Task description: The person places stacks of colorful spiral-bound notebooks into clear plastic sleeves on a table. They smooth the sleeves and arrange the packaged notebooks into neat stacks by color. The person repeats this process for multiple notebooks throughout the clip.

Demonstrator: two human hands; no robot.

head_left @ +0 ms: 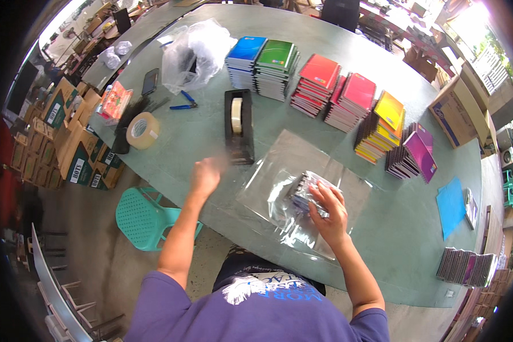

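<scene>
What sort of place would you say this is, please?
It looks like a packing workshop, judging by the stacks of spiral notebooks, the black tape dispenser near them, and the cardboard boxes piled on the left.

Left hand (206, 176) extends (blurred); right hand (329, 212) faces down.

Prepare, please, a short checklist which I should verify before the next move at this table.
1. Right grip on the bundle: ok, resting on it.
2. Left grip free: cannot tell, it is blurred.
3. Tape roll in the dispenser: ok.
4. Film smooth: not ok, wrinkled around the bundle.
5. Bundle fully inside the film: cannot tell, glare and the right grip hide part.
6. Pliers clear of the film: ok, lying left of the dispenser.
</scene>
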